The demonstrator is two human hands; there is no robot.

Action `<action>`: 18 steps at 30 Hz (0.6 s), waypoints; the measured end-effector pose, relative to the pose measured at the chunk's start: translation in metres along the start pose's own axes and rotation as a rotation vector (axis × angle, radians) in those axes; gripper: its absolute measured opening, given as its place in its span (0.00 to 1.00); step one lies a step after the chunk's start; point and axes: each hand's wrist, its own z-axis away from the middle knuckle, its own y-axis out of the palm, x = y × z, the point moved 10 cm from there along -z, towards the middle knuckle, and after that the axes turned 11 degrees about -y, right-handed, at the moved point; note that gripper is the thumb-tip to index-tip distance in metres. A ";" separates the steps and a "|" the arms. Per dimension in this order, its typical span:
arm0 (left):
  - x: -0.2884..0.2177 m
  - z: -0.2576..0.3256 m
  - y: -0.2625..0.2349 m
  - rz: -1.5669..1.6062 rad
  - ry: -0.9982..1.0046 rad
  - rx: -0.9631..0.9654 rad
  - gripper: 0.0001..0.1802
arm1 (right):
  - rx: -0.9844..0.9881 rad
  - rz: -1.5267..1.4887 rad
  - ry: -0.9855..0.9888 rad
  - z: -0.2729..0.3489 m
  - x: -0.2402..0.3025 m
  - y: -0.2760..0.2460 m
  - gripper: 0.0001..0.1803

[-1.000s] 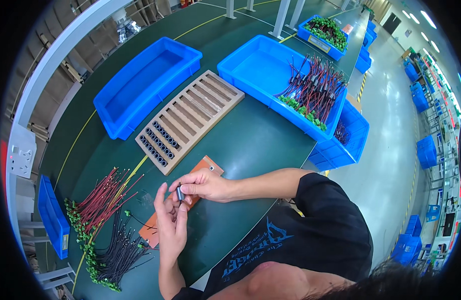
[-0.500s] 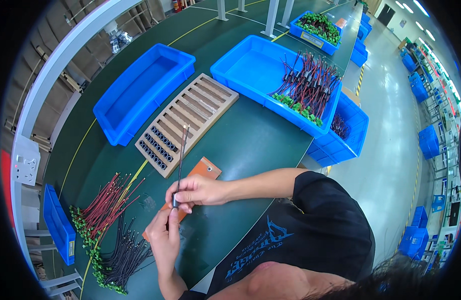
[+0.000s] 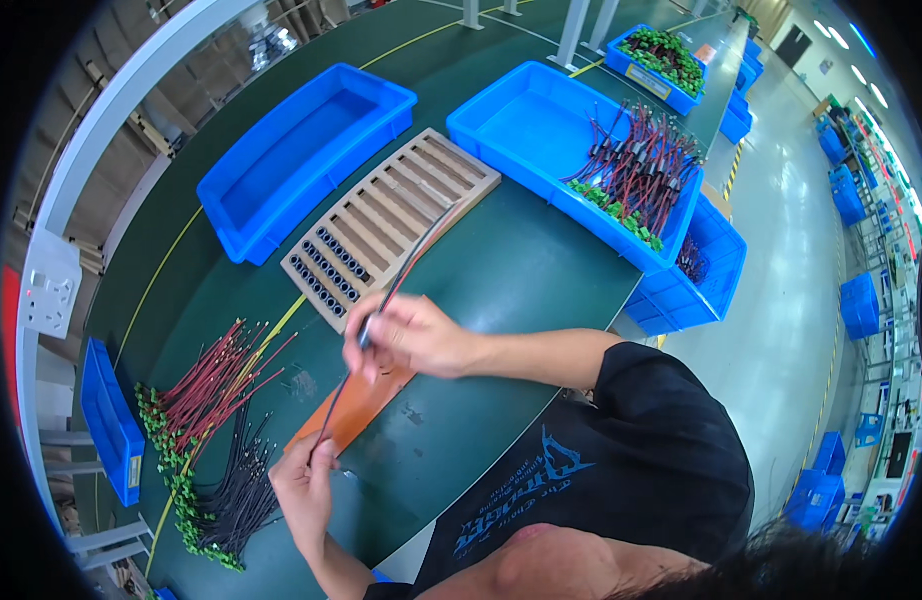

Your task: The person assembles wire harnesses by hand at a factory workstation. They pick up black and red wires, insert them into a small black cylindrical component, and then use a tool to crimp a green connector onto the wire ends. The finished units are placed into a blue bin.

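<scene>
Two holds on one lead, slanting up and to the right

Wire lead [image 3: 401, 276]: a dark strand and a reddish one show beyond the right hand. Black cylinder [image 3: 366, 329]: on the lead, held above the tabletop [image 3: 526, 275].

Hands. My right hand [image 3: 411, 335] is closed on the cylinder, thumb and fingers about it; the grip is blurred, so I cannot tell how much of it the fingers cover. My left hand [image 3: 306, 475] pinches the lead's lower part between thumb and forefinger, by the lower-left end of the orange board [image 3: 366, 408].

Axis. The lead runs from my left pinch up through the right hand to loose tips at the upper right, leaning roughly as the tabletop's near edge does. Between my hands it looks nearly straight; past the right hand it curves. The tips overlap the near long edge of the slotted rack [image 3: 481, 179] in this view; contact cannot be told.

Key relation, in my judgement: the right hand is nearer both cylinder and rack, whose lower-left end carries three rows of black cylinders [image 3: 330, 271]. The left is nearer the red wires [image 3: 221, 375] and black wires [image 3: 241, 500], toward the tabletop's left edge.
</scene>
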 end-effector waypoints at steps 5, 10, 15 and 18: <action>-0.023 0.005 0.013 -0.126 0.117 0.084 0.08 | 0.094 0.143 0.287 0.014 -0.025 0.022 0.18; 0.022 0.007 -0.004 0.073 0.016 0.137 0.14 | 0.144 0.331 0.309 0.030 -0.070 0.025 0.17; 0.093 0.001 -0.006 0.598 -0.134 0.198 0.14 | -0.019 0.297 0.355 0.036 -0.092 0.013 0.18; 0.105 0.000 -0.012 0.694 -0.115 0.184 0.12 | -0.037 0.294 0.359 0.034 -0.094 0.010 0.18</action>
